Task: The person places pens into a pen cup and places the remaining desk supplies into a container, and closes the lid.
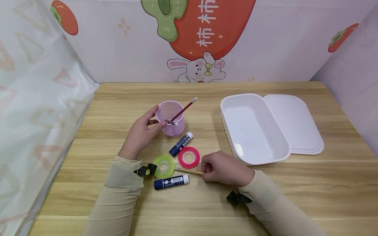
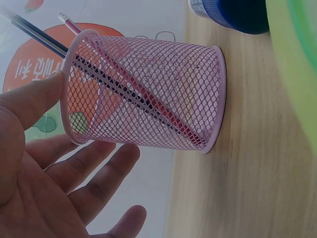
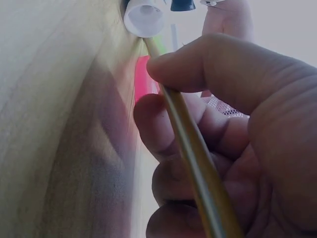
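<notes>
Wooden table (image 1: 206,213), pale grain running left to right, is filling the lower scene; light is glinting inside the white box (image 1: 251,127) near its near-left corner. White lid (image 1: 298,124) is lying flat along the box's right side. Both are sitting on the right half of the table.

Room: a printed sheet (image 1: 274,42) is hanging behind the far edge, showing a big red-orange fruit (image 1: 221,16) with a white rabbit (image 1: 199,70) below it. A pale sheet (image 1: 38,108) with faint shapes is covering the left side.

Hands are working apart. Left hand (image 1: 140,137) is holding the pink mesh cup (image 1: 174,130) by its rim, thumb on the near side, fingers along the left. The cup is standing left of centre, toward the far edge; a red pencil (image 1: 183,109) and a dark pencil (image 2: 39,37) are leaning in it, ends poking past the rim.

Right hand (image 1: 224,168) is pinching a gold pencil (image 1: 190,171) between thumb and finger, near the table's middle. Its eraser end is pointing left, just beside the green tape roll (image 1: 164,176). Cannot tell whether the pencil is touching the wood.

Pink tape roll (image 1: 180,157) is lying just beyond the pencil. 2 blue glue sticks with white caps are lying close by: the far glue stick (image 1: 178,147) between cup and pink roll, the near glue stick (image 1: 169,182) just below the green roll.
</notes>
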`<state>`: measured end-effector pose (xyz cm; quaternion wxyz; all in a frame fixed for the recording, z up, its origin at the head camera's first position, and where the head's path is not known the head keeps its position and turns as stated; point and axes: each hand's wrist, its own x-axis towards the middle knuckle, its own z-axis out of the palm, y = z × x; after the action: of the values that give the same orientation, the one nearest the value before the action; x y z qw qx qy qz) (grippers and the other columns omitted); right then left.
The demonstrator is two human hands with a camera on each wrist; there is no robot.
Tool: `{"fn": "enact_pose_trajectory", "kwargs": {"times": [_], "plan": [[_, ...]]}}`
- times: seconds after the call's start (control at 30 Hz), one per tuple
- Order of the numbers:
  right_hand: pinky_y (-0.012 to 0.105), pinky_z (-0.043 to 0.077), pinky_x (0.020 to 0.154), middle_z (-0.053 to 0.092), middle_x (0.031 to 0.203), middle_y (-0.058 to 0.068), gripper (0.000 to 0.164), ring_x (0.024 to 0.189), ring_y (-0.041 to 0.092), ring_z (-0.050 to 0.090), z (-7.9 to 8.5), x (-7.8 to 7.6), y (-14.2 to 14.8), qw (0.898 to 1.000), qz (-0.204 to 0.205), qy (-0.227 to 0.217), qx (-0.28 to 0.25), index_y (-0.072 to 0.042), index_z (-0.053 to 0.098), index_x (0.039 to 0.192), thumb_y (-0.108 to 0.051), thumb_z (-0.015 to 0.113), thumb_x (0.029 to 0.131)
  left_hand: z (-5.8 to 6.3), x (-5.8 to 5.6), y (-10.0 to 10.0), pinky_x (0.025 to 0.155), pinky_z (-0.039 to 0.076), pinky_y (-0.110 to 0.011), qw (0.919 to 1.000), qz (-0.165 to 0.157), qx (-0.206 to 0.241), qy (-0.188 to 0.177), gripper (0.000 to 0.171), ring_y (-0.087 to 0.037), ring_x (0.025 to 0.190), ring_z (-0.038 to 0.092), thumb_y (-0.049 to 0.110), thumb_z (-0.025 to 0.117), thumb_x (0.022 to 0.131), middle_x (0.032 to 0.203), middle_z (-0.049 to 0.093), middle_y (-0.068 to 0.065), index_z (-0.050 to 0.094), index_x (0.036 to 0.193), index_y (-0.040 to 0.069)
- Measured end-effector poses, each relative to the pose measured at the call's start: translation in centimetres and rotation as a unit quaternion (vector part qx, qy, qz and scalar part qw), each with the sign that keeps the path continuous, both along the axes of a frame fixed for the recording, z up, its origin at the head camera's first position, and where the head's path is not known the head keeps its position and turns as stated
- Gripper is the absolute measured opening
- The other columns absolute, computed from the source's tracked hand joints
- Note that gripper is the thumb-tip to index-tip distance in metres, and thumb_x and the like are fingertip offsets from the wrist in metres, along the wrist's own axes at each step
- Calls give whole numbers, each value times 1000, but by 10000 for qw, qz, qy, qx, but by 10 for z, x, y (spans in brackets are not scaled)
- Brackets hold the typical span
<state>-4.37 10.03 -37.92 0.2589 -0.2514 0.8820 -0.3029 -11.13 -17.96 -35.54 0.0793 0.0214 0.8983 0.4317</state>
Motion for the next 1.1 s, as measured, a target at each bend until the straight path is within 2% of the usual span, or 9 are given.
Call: {"fn": "enact_pose_trajectory", "kwargs": {"times": [0.63, 1.1], "plan": [[25, 45, 57, 54, 67, -10, 23, 64, 7, 51, -1, 0, -1, 9998, -115, 166, -84, -22, 58, 77, -6, 75, 81, -1, -1, -1, 104, 47, -50, 10000, -43, 35, 34, 74, -30, 130, 55, 37, 66, 98, 158, 40, -8, 29, 160, 22], [24, 44, 57, 52, 68, -10, 25, 65, 7, 51, 1, 0, -1, 9991, -258, 295, -139, -22, 57, 80, -8, 77, 82, 0, -1, -1, 105, 46, -51, 10000, -63, 56, 19, 73, -31, 130, 54, 35, 67, 98, 157, 40, -9, 29, 160, 22]]}}
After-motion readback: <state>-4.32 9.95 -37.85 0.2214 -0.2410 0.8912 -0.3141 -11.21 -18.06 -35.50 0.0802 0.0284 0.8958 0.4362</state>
